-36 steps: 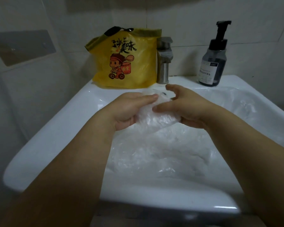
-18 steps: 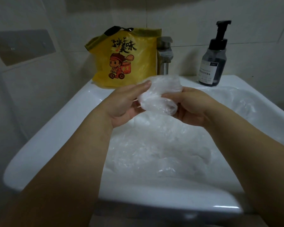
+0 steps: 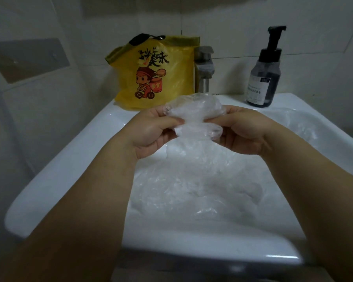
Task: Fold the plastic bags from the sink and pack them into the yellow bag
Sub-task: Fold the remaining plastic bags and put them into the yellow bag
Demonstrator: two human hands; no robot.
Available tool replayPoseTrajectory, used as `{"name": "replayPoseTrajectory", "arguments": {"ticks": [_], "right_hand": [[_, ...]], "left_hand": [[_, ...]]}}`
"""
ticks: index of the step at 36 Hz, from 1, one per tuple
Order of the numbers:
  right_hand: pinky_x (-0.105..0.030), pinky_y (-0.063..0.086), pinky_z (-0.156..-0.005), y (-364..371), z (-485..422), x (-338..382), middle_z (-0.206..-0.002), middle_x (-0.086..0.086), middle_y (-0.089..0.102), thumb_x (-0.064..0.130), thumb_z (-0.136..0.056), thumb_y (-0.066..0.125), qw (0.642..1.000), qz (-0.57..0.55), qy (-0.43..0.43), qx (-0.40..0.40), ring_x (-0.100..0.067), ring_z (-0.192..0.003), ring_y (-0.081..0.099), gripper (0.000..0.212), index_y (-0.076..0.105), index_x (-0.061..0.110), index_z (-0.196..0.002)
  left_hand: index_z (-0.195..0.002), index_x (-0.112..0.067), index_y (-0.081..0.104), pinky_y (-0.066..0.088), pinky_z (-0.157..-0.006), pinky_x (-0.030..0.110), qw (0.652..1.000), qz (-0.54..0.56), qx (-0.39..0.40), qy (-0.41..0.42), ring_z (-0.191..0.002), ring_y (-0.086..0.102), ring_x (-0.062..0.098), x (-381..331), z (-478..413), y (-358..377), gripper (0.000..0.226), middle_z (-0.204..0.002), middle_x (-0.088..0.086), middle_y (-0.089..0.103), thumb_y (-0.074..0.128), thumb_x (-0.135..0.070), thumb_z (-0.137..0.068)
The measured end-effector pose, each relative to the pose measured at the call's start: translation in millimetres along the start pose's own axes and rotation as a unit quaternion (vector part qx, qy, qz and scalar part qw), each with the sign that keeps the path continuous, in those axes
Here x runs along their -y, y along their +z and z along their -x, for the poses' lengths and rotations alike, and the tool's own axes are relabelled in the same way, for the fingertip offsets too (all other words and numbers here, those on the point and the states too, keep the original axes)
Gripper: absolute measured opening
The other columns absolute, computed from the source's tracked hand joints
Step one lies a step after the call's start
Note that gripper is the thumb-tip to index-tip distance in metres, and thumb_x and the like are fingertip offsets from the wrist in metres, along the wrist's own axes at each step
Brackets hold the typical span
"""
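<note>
Hands, left hand and right hand, pinch a folded clear bag, just raised off the sink heap, seemingly near ready for the yellow bag.

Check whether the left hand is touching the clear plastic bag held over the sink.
Touching. The head view shows the left hand pinching the left edge of the clear plastic bag between thumb and fingers, while the right hand pinches its right edge.
</note>
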State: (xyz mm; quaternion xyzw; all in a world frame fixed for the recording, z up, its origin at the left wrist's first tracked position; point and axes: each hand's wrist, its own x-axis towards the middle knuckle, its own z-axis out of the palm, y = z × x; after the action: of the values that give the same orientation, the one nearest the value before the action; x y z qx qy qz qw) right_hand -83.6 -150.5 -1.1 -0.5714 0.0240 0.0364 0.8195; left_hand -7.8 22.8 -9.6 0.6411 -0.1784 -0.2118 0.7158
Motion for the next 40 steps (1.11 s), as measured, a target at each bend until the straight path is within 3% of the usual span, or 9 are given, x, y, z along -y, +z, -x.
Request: {"name": "replayPoseTrajectory", "arguments": {"ticks": [4, 11, 19, 21, 24, 27, 32, 36, 40], "right_hand": [[-0.019, 0.053, -0.051, -2, 2, 4, -0.079, -0.010, 0.070, -0.008, -0.090, 0.047, 1.000, -0.019, 0.003, 0.007, -0.012, -0.060, 0.067, 0.027, 0.060, 0.001, -0.111], [-0.020, 0.052, -0.045, -4, 4, 5, -0.062, -0.006, 0.066, -0.014, -0.089, 0.033, 0.999, -0.040, -0.007, -0.001, -0.011, -0.050, 0.062, 0.034, 0.059, 0.007, -0.086], [-0.022, 0.054, -0.049, -4, 7, 10, -0.064, -0.008, 0.065, -0.003, -0.081, 0.037, 0.997, -0.072, -0.022, 0.029, -0.015, -0.053, 0.063, 0.032, 0.067, 0.005, -0.071], [-0.026, 0.057, -0.055, -2, 10, 11, -0.066, -0.008, 0.067, 0.007, -0.070, 0.041, 0.996, -0.080, -0.030, 0.038, -0.019, -0.057, 0.066, 0.032, 0.069, 0.007, -0.057], [-0.036, 0.059, -0.064, -2, 12, 13, -0.072, -0.008, 0.067, 0.030, -0.074, 0.051, 0.996, -0.077, -0.040, 0.037, -0.025, -0.066, 0.068, 0.032, 0.071, 0.009, -0.064], [-0.042, 0.059, -0.070, -4, 9, 10, -0.083, -0.011, 0.068, 0.050, -0.087, 0.049, 0.999, -0.030, -0.015, 0.013, -0.028, -0.076, 0.068, 0.050, 0.073, 0.011, -0.068], [-0.026, 0.059, -0.062, 1, 6, 3, -0.090, -0.009, 0.064, 0.025, -0.097, 0.050, 0.998, 0.050, 0.018, -0.019, -0.016, -0.072, 0.062, 0.024, 0.064, 0.006, -0.096], [-0.023, 0.058, -0.061, 1, 4, 1, -0.098, -0.017, 0.063, 0.000, -0.089, 0.058, 0.995, 0.084, -0.027, -0.052, -0.018, -0.074, 0.063, 0.009, 0.066, 0.001, -0.093], [-0.024, 0.058, -0.062, 3, 3, 0, -0.099, -0.018, 0.064, -0.009, -0.085, 0.059, 0.990, 0.105, -0.059, -0.073, -0.022, -0.077, 0.063, 0.015, 0.066, 0.001, -0.095]], "left_hand": [[-0.128, 0.006, 0.054, 0.050, -0.099, 0.038, 0.999, 0.001, 0.026, -0.024, -0.121, 0.057, 0.034, -1, 2, -3, 0.038, -0.125, 0.023, 0.062, 0.054, 0.007, -0.091], [-0.106, -0.003, 0.065, 0.057, -0.063, 0.020, 0.997, 0.056, 0.056, -0.025, -0.086, 0.061, 0.019, -5, 5, -1, 0.024, -0.098, 0.015, 0.066, 0.047, 0.007, -0.094], [-0.106, -0.004, 0.064, 0.057, -0.060, 0.021, 0.992, 0.092, 0.087, 0.002, -0.084, 0.059, 0.019, -6, 6, -3, 0.031, -0.098, 0.017, 0.063, 0.042, 0.011, -0.091], [-0.109, 0.003, 0.062, 0.057, -0.060, 0.022, 0.993, 0.085, 0.079, 0.005, -0.086, 0.058, 0.021, -7, 6, -4, 0.030, -0.106, 0.021, 0.057, 0.052, 0.009, -0.082], [-0.117, 0.009, 0.057, 0.056, -0.061, 0.023, 0.996, 0.065, 0.057, 0.016, -0.080, 0.061, 0.019, -5, 4, -5, 0.049, -0.101, 0.020, 0.057, 0.057, 0.004, -0.068], [-0.103, 0.008, 0.064, 0.057, -0.066, 0.022, 0.999, 0.000, 0.029, 0.036, -0.082, 0.064, 0.020, -2, 3, -2, 0.024, -0.095, 0.019, 0.064, 0.052, 0.014, -0.083], [-0.086, -0.004, 0.070, 0.058, -0.070, 0.020, 0.996, -0.057, 0.023, 0.064, -0.076, 0.069, 0.014, 0, 4, 2, 0.026, -0.080, 0.006, 0.072, 0.052, 0.015, -0.087], [-0.089, -0.005, 0.070, 0.058, -0.069, 0.022, 0.998, -0.038, 0.027, 0.052, -0.079, 0.069, 0.016, -2, 6, 1, 0.027, -0.083, 0.005, 0.073, 0.052, 0.014, -0.087], [-0.097, 0.000, 0.062, 0.059, -0.066, 0.033, 0.998, 0.059, 0.035, -0.003, -0.083, 0.069, 0.028, -6, 5, 3, 0.026, -0.095, 0.013, 0.066, 0.066, -0.018, -0.078]]}}
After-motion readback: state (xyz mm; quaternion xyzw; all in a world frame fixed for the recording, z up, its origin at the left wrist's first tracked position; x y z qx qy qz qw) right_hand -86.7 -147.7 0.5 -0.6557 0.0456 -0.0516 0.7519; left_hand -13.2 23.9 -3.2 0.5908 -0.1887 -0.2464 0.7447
